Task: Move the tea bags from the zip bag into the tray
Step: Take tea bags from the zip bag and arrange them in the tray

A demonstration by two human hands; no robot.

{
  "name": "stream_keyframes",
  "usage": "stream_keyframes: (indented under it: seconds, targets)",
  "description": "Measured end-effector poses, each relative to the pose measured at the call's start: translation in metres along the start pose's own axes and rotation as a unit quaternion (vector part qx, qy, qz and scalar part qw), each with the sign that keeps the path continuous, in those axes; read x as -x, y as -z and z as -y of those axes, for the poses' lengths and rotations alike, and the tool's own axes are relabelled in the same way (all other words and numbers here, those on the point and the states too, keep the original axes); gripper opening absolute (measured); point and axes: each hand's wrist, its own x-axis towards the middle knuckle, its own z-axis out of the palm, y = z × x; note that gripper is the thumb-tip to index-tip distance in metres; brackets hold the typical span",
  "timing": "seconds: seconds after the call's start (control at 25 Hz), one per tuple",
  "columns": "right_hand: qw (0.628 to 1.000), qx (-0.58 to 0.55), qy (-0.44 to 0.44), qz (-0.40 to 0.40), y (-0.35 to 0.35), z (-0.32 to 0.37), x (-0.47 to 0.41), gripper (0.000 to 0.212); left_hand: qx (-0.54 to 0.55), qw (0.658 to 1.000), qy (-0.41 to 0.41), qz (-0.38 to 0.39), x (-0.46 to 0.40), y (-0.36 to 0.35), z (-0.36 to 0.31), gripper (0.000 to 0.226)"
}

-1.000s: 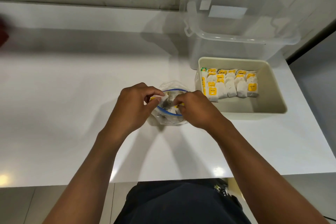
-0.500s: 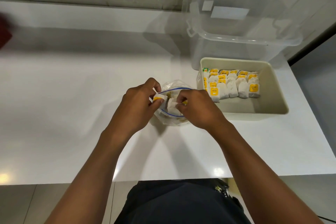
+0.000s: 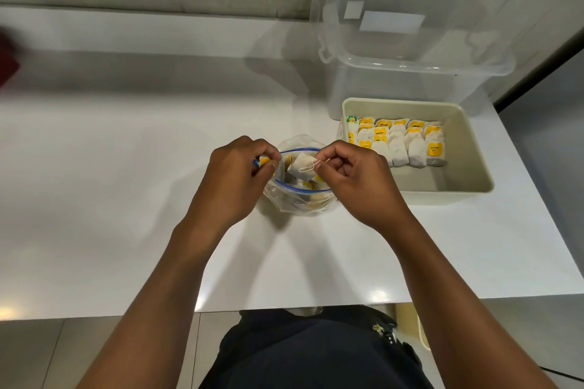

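Two hands [image 3: 235,178], one zip bag [image 3: 297,199], one beige tray [image 3: 474,167], one clear lidded bin [image 3: 410,50]; tea bags [image 3: 415,151] too overlapped to count.

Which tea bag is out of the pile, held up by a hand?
The tea bag above the zip bag's mouth, its string pinched by the right hand.

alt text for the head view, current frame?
Two hands work at an open zip bag on a white counter: the left hand pinches a yellow tag at its rim, the right hand pinches a tea bag above its mouth. A beige tray right of it holds rows of tea bags.
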Motion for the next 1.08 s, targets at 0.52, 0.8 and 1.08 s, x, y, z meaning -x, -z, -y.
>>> stream_keyframes:
  seconds: [0.52, 0.8, 1.08]
  targets:
    - [0.992, -0.066, -0.029, -0.106, -0.007, -0.004, 0.006, 0.020, -0.001, 0.999, -0.030, 0.041, 0.000, -0.002, -0.009, 0.012]
    - [0.998, -0.007, -0.018, -0.059, -0.007, -0.005, 0.013, 0.018, -0.032, 0.997, -0.033, 0.063, -0.001, 0.000, -0.015, 0.025]
    - [0.998, -0.039, 0.015, -0.053, 0.045, -0.003, 0.004, 0.026, 0.042, 0.999, -0.007, -0.008, -0.016, 0.006, -0.061, 0.026]
